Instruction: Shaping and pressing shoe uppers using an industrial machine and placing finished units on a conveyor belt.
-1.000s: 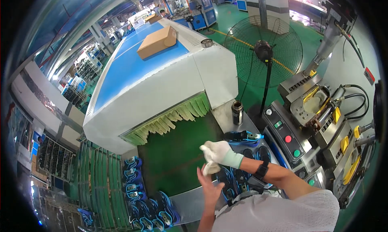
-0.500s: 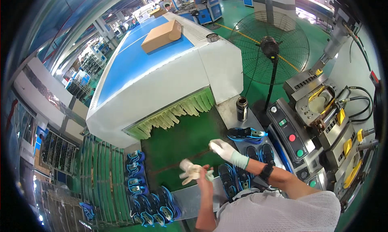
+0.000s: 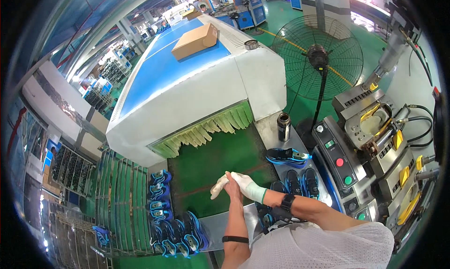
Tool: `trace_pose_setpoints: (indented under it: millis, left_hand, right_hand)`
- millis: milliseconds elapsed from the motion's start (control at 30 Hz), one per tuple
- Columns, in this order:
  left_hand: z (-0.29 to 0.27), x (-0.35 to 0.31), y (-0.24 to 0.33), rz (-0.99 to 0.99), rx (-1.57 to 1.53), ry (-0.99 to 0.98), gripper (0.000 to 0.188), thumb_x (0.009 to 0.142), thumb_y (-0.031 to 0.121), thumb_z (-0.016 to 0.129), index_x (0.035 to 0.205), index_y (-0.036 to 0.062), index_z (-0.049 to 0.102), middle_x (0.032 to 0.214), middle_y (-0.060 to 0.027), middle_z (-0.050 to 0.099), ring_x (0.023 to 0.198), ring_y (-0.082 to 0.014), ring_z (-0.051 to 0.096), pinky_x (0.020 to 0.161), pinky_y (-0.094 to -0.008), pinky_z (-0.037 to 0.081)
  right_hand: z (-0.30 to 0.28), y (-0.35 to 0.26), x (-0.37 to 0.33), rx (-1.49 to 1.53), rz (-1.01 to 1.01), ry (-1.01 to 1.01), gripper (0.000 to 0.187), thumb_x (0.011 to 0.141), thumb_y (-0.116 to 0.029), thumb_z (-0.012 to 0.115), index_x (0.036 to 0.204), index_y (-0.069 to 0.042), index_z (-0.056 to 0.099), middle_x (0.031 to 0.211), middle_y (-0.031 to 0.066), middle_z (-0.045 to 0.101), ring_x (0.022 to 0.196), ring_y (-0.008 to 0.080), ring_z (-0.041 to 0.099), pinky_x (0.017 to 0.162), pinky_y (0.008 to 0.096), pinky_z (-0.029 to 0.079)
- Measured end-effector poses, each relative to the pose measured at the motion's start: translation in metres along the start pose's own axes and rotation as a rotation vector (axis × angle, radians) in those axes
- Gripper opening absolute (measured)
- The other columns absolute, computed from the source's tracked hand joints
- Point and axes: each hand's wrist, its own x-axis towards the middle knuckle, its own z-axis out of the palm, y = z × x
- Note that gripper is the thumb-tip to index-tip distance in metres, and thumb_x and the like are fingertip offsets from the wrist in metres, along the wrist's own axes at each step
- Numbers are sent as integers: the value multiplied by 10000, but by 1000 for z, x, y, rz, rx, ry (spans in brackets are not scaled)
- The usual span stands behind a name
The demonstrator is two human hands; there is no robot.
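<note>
My left hand [image 3: 231, 188] is bare and closed round a loose white glove [image 3: 218, 188], which sticks out past its fingers on the left. My right hand [image 3: 249, 188] wears a white knit glove with a green-edged cuff and presses against the left hand. Its fingertips are hidden behind the left hand. Both hands are held over the green conveyor belt [image 3: 199, 157]. Black-and-blue shoes [image 3: 178, 236] stand in a group to the left of the hands, and more shoes [image 3: 293, 182] are to the right.
Beyond the belt is a white machine housing [image 3: 197, 103] with a fringed green curtain [image 3: 206, 131]. On the right are a metal flask [image 3: 283, 127], a single shoe [image 3: 287, 157], a button panel [image 3: 338, 154] and a standing fan [image 3: 318, 57]. A wire rack [image 3: 122, 198] stands left.
My hands were apart and have come together over the belt. The right hand has moved down and left to the left hand, which has risen slightly with the loose glove.
</note>
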Motion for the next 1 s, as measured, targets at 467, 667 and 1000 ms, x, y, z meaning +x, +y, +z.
trace_pose_setpoints:
  millis: [467,667,1000]
  left_hand:
    - [-77,104,-75,245,363,292,311,1046,309,555,953,13,562,866,-84,569,759,-224,543,717,-363,496]
    - [-71,103,-84,231,632,418,388,1059,302,490,926,-54,570,809,-131,586,711,-273,560,683,-389,494]
    - [-95,105,-146,441,768,257,451,1072,294,344,862,-8,605,706,-145,612,615,-257,593,604,-299,485]
  right_hand:
    - [19,7,-66,-47,-34,-406,656,1096,-514,299,1557,-52,372,1619,76,342,1480,202,300,1220,333,204]
    - [23,-23,-92,-304,132,-185,621,1063,-448,420,1521,-29,390,1446,145,516,1305,195,490,1101,343,377]
    - [-30,10,-92,-996,287,-743,597,1009,-185,483,1545,4,299,1484,133,467,1355,183,428,1118,341,359]
